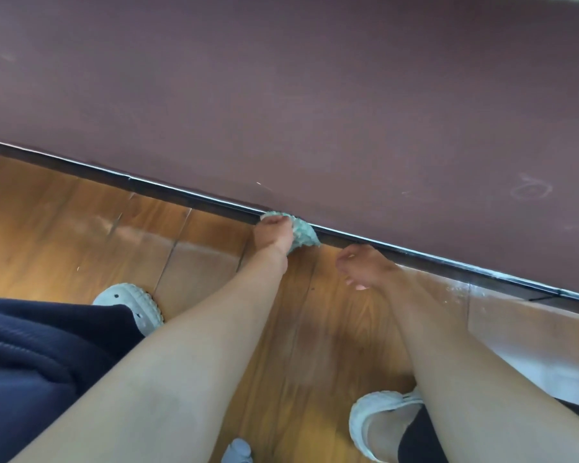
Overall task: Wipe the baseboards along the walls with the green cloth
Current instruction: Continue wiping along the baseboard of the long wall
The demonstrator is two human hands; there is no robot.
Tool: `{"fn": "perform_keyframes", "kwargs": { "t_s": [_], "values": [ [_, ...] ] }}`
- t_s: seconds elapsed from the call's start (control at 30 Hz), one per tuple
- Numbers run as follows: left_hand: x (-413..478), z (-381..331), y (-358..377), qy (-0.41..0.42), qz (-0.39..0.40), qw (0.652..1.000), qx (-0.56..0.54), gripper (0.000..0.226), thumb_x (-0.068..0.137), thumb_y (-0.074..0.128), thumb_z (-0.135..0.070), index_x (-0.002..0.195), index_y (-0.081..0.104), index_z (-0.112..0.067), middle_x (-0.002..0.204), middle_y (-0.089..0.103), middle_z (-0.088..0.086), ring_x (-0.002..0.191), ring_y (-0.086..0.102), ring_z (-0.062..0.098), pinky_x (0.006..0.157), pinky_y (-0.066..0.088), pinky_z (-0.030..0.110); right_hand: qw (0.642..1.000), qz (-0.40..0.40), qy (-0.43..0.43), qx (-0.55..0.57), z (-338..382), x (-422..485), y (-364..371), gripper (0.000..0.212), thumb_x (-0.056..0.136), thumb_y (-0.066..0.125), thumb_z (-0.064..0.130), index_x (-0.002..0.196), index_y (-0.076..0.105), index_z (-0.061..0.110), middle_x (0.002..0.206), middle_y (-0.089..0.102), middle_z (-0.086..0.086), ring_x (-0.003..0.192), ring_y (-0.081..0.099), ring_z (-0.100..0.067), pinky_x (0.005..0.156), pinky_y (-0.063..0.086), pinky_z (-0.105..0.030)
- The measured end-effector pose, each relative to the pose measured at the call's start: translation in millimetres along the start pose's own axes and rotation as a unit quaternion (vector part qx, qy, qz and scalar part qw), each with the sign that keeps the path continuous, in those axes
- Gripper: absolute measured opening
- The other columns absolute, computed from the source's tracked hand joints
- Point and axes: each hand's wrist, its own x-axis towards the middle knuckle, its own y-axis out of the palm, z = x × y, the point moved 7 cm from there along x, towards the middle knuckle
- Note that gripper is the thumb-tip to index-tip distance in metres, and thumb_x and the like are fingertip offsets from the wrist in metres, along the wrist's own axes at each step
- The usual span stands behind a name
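Note:
A dark baseboard (181, 193) runs diagonally from upper left to lower right under a purple-brown wall (315, 95). My left hand (274, 235) is shut on the green cloth (303, 232), which is bunched and pressed against the baseboard near the middle of the view. My right hand (365, 265) hovers just right of it over the floor, fingers loosely spread, holding nothing, close to the baseboard.
The floor (81, 228) is glossy wooden planks. My two feet in pale clogs, one at the left (131, 304) and one at the lower right (378, 426), stand on it. Dark blue fabric (37, 349) covers the lower left. White scuffs mark the baseboard at the right (458, 289).

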Motion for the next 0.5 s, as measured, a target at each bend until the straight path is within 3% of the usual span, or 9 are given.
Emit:
{"fn": "perform_keyframes", "kwargs": {
  "t_s": [0.07,0.13,0.2,0.3,0.4,0.5],
  "values": [
    [-14,13,21,-0.018,0.060,0.998,0.013,0.018,0.085,0.072,-0.002,0.078,0.067,-0.019,0.081,0.069,0.002,0.072,0.069,0.018,0.074,0.063,0.033,1.000,0.000,0.014,0.005,-6,0,-1,0.028,0.089,0.045,0.015,0.105,0.068,0.006,0.103,0.073,-0.021,0.088,0.073,-0.035,0.077,0.058,-0.040],
    [-20,18,31,-0.031,0.072,0.997,-0.003,0.023,0.088,0.069,0.005,0.078,0.065,-0.016,0.079,0.065,0.000,0.067,0.065,0.012,0.067,0.060,0.024,1.000,-0.001,0.017,0.011,-6,0,-2,0.028,0.089,0.045,0.014,0.106,0.067,0.007,0.101,0.073,-0.021,0.077,0.068,-0.030,0.069,0.053,-0.034],
    [-17,14,28,-0.034,0.042,0.998,-0.017,0.024,0.089,0.065,0.004,0.075,0.062,-0.016,0.079,0.066,0.000,0.068,0.068,0.015,0.071,0.061,0.027,1.000,-0.005,0.008,0.009,0,-3,-4,0.030,0.090,0.046,0.013,0.109,0.066,0.003,0.096,0.072,-0.021,0.075,0.065,-0.029,0.067,0.049,-0.032],
    [-8,5,14,-0.022,-0.018,0.999,-0.022,0.019,0.089,0.058,-0.005,0.075,0.057,-0.018,0.092,0.070,0.005,0.089,0.073,0.028,0.088,0.061,0.038,1.000,-0.006,-0.006,0.008,4,-4,-6,0.030,0.092,0.044,0.010,0.109,0.065,-0.005,0.098,0.071,-0.023,0.088,0.070,-0.040,0.069,0.051,-0.035],
    [-6,1,12,0.001,-0.030,1.000,0.005,0.010,0.090,0.053,-0.009,0.094,0.061,-0.013,0.104,0.071,0.010,0.097,0.071,0.029,0.086,0.056,0.033,1.000,-0.008,0.001,0.011,-2,-6,-3,0.028,0.093,0.046,0.016,0.108,0.067,0.005,0.102,0.072,-0.020,0.096,0.071,-0.039,0.079,0.058,-0.041],
    [-7,13,23,-0.012,0.012,0.999,0.043,0.021,0.088,0.056,-0.010,0.107,0.065,-0.012,0.101,0.071,0.005,0.089,0.070,0.024,0.084,0.058,0.032,1.000,0.006,0.016,-0.004,-13,-5,6,0.025,0.092,0.047,0.021,0.106,0.067,0.016,0.100,0.074,-0.014,0.093,0.073,-0.031,0.081,0.059,-0.041]
  ]
}}
